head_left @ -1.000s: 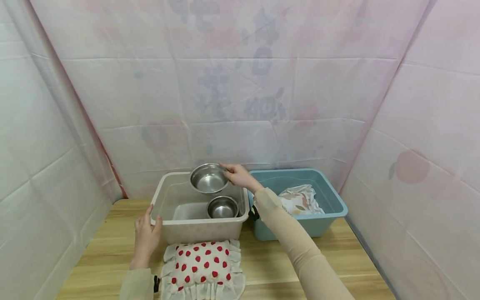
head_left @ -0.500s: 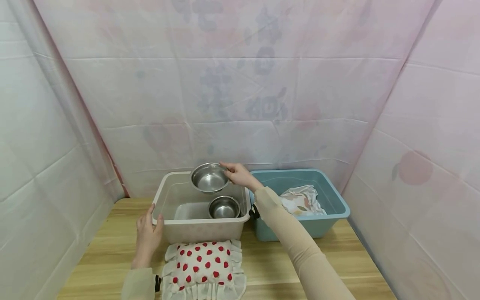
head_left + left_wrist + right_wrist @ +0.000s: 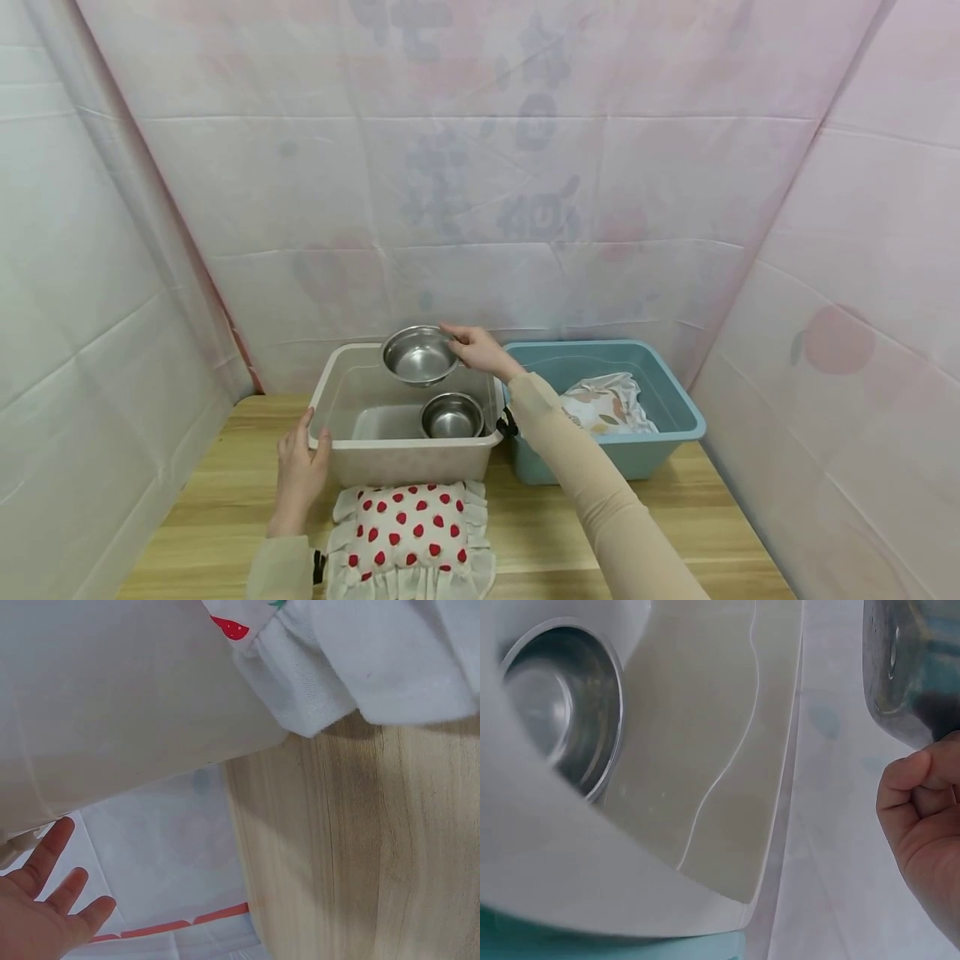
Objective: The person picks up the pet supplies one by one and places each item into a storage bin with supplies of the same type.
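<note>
My right hand (image 3: 483, 350) pinches the rim of a shiny steel bowl (image 3: 420, 357), held over the back of a beige plastic bin (image 3: 412, 465). The right wrist view has this bowl (image 3: 907, 675) at its upper right edge, with thumb and fingertips at its rim. Inside the bin, at the right, sits a second steel bowl (image 3: 452, 417), facing up. At the bin's front left corner my left hand (image 3: 300, 471) touches the rim. Its fingers (image 3: 67, 891) are spread and fairly straight in the left wrist view.
A small white pillow (image 3: 411, 529) with red strawberries and a ruffled edge lies right before the beige bin. A blue bin (image 3: 600, 458) stands beside it on the right, holding a patterned white cloth (image 3: 607, 406). Fabric walls (image 3: 450, 287) enclose the wooden table (image 3: 217, 500).
The whole head view has shifted slightly, with the bins and pillow a little further right. The bowl stays held over the bin, and both hands keep the same grip and place.
</note>
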Tool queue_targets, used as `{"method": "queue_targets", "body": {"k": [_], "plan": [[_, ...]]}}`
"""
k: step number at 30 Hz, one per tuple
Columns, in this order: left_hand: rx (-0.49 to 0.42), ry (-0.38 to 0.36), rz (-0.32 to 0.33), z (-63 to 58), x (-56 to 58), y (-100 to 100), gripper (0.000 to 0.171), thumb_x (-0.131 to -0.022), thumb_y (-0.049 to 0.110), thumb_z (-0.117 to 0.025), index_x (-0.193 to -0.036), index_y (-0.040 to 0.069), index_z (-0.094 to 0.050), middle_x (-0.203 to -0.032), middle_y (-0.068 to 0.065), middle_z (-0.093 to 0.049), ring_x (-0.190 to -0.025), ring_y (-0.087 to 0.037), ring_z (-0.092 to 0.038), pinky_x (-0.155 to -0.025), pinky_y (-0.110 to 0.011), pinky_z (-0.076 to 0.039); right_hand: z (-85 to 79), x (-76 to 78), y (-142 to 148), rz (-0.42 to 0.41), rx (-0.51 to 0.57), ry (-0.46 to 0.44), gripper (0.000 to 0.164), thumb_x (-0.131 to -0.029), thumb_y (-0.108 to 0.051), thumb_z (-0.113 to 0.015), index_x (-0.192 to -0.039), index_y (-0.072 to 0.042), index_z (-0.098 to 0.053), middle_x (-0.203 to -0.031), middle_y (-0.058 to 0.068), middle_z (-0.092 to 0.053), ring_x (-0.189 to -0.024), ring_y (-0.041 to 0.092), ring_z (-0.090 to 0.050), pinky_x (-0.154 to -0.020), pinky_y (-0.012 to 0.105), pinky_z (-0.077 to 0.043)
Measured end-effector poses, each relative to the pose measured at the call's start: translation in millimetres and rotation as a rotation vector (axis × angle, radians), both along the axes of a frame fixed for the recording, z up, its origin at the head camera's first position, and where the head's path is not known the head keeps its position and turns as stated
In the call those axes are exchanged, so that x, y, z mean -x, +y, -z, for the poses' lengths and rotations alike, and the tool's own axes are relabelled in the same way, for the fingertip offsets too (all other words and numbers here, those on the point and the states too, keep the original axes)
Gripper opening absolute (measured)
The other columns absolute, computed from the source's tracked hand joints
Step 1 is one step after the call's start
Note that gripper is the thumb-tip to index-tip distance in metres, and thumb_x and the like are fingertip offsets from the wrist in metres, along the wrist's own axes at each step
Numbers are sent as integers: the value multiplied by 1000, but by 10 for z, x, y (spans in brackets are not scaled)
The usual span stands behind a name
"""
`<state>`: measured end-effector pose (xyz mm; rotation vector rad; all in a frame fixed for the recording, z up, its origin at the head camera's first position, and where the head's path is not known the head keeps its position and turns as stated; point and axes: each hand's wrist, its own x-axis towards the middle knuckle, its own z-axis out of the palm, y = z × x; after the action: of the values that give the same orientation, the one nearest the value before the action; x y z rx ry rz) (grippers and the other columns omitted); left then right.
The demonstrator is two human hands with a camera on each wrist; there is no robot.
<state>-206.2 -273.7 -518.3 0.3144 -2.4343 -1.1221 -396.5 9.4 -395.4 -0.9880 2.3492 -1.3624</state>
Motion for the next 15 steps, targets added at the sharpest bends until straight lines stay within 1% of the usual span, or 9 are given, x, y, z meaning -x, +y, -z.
{"method": "queue_targets", "body": {"k": [4,8,15], "plan": [[4,-7,3,6,-14,7,55,-103,24,-42,-151,0,-28,-143,-35,-34,-129,-52,-28,-99,-70,-28,7,-1,-15,-1,4,16,48,-103,-14,-47,-149,-5,-38,-52,-2,-40,-45,11,-35,-49,26,-35],[13,-10,1,15,-24,16,55,-103,24,-43,-150,1,-29,-143,-35,-34,-129,-52,-28,-98,-70,-29,-3,-11,-16,-12,8,11,48,-103,-14,-45,-150,-5,-37,-51,-1,-40,-43,12,-34,-48,27,-35],[13,12,-8,12,-34,13,54,-102,23,-43,-150,1,-30,-143,-35,-35,-128,-51,-30,-97,-70,-29,-43,-17,-42,-26,17,7,48,-103,-13,-44,-150,-5,-36,-50,-1,-40,-42,12,-32,-46,27,-33]]}}
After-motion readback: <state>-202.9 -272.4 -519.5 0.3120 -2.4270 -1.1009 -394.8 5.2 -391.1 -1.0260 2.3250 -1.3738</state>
